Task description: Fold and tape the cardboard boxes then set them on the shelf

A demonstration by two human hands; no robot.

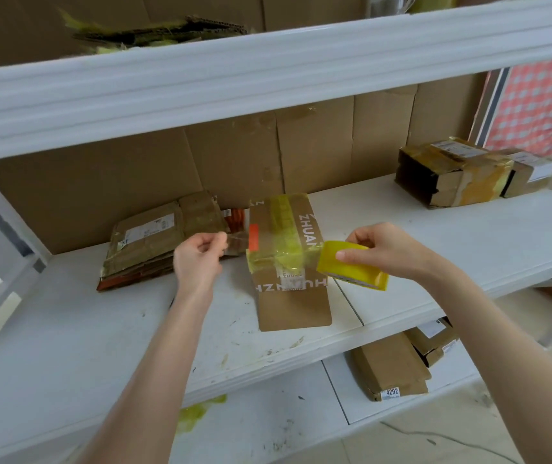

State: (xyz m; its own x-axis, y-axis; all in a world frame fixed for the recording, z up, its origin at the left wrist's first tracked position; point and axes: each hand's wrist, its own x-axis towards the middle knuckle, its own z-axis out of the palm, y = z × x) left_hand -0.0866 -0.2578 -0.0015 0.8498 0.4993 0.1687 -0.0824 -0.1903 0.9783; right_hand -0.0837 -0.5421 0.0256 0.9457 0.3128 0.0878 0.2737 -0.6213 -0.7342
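Note:
A brown cardboard box point(284, 229) printed "ZHUAN" stands on the middle white shelf point(100, 329), with yellow tape across its top and front and one flap lying open toward me. My right hand point(385, 249) grips a yellow tape roll point(351, 271) just right of the box; a strip of tape point(288, 259) runs from the roll across the box front. My left hand point(201, 256) is to the left of the box, its fingers pinched together; whether they hold the tape end cannot be made out.
A stack of flattened cardboard point(164, 236) lies behind my left hand. Two taped boxes point(452, 175) sit at the shelf's far right. More flat boxes point(391, 366) lie on the lower shelf. The upper shelf's thick white edge point(267, 68) hangs overhead.

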